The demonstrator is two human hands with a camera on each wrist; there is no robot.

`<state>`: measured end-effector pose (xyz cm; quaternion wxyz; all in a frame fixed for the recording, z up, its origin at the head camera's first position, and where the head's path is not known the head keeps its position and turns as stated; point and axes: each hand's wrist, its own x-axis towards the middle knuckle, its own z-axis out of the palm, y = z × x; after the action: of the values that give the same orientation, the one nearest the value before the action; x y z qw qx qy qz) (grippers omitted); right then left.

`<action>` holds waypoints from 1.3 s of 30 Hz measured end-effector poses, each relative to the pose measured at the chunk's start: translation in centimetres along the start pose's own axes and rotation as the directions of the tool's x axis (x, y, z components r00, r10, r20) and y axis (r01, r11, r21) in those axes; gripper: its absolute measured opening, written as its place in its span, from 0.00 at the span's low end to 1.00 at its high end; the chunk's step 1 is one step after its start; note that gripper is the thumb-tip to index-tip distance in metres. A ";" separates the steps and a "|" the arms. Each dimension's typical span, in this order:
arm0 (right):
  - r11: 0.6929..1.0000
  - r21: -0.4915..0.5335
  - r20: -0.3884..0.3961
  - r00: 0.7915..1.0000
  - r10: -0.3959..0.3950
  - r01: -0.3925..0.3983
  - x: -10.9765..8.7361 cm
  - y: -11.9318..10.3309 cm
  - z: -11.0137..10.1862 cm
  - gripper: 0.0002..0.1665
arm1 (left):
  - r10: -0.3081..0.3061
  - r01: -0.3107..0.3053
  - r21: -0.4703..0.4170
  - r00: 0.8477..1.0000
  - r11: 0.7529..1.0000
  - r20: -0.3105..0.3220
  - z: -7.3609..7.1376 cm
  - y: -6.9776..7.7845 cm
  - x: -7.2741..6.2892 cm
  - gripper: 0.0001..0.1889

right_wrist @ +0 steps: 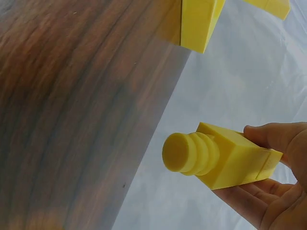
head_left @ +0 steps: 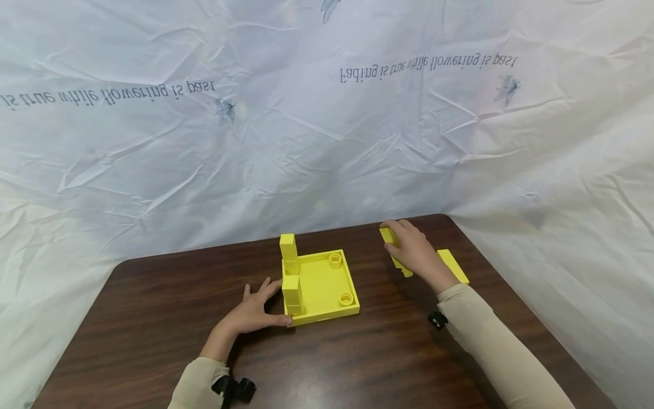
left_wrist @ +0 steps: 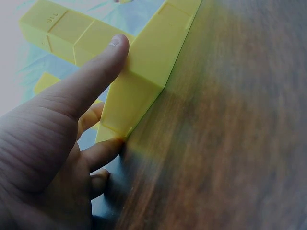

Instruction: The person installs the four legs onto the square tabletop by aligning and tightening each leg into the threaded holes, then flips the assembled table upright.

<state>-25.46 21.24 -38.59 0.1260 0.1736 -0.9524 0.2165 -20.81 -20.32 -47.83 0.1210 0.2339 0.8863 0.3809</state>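
A square yellow tray [head_left: 322, 283] with low walls lies on the table. Two yellow square posts, one rear [head_left: 288, 250] and one front [head_left: 293, 294], stand upright at its left corners. Round sockets sit at its right corners, rear [head_left: 334, 265] and front [head_left: 346, 303]. My left hand [head_left: 250, 312] holds the tray's left side, thumb by the near corner, fingers along the left wall. To the right, my right hand [head_left: 416, 253] grips another yellow post [right_wrist: 230, 158] above the table. That post's ridged round end points away from the palm in the right wrist view.
One more yellow post [head_left: 452, 266] lies on the table right of my right hand. The dark wooden table [head_left: 317, 363] ends at a rounded far right corner. White printed fabric [head_left: 306, 142] hangs behind it and at the sides.
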 end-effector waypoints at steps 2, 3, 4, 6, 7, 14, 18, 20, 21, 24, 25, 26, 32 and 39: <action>1.000 0.004 -0.008 1.000 -0.001 0.001 0.2 -0.2 0.0 0.29 | -0.002 0.002 0.001 1.000 1.000 0.001 0.0 0.0 0.0 0.54; 1.000 0.006 -0.011 1.000 -0.003 0.003 0.3 -0.3 0.0 0.29 | -0.002 0.002 0.002 1.000 1.000 0.001 0.0 0.0 0.0 0.54; 1.000 0.008 -0.016 1.000 -0.006 0.006 0.4 -0.4 0.0 0.29 | -0.002 0.002 0.002 1.000 1.000 0.002 0.0 0.0 0.0 0.53; 1.000 0.016 -0.027 1.000 -0.009 0.009 0.6 -0.6 0.0 0.28 | 0.000 0.000 0.004 1.000 1.000 0.002 0.0 0.0 0.0 0.53; 1.000 0.018 -0.033 0.999 -0.011 0.012 0.7 -0.7 0.1 0.28 | 0.000 0.000 0.004 1.000 1.000 0.002 0.0 -0.1 0.0 0.53; 0.997 0.077 -0.076 0.997 -0.026 0.031 1.2 -1.4 0.2 0.27 | 0.007 -0.007 -0.001 1.000 1.000 0.004 -0.1 -0.1 0.0 0.53; 0.993 0.097 -0.124 0.991 -0.049 0.061 1.3 -1.6 0.6 0.27 | 0.006 -0.006 -0.002 1.000 1.000 0.005 -0.2 0.0 0.0 0.54; 0.992 0.096 -0.150 0.987 -0.065 0.080 1.4 -1.7 0.8 0.27 | 0.007 -0.007 -0.002 1.000 1.000 0.005 -0.2 0.0 0.0 0.54; 0.991 0.094 -0.162 0.984 -0.073 0.090 1.5 -1.7 0.9 0.27 | 0.008 -0.008 -0.002 1.000 1.000 0.004 -0.2 0.0 0.0 0.54; 0.990 0.090 -0.194 0.977 -0.089 0.108 1.6 -1.7 1.2 0.26 | 0.010 -0.010 -0.005 1.000 1.000 0.004 -0.1 -0.1 0.0 0.54; 0.990 0.088 -0.201 0.975 -0.092 0.112 1.7 -1.8 1.3 0.27 | 0.012 -0.012 -0.007 1.000 1.000 0.003 -0.1 -0.1 0.0 0.54; 0.989 0.092 -0.207 0.974 -0.095 0.116 1.7 -1.8 1.4 0.27 | 0.014 -0.014 -0.008 1.000 1.000 0.003 -0.1 -0.1 0.0 0.54; 0.981 0.124 -0.244 0.963 -0.113 0.146 2.0 -2.0 1.7 0.27 | 0.013 -0.013 -0.007 1.000 1.000 0.002 -0.2 0.0 -0.1 0.54; 0.966 0.123 -0.334 0.927 -0.174 0.226 2.5 -2.1 2.2 0.26 | 0.008 -0.008 0.002 1.000 1.000 0.004 -0.1 0.0 -0.1 0.54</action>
<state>-27.24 17.81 -38.94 0.2859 0.2420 -0.8762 0.3032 -20.78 -20.49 -47.77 0.1211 0.2385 0.8854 0.3802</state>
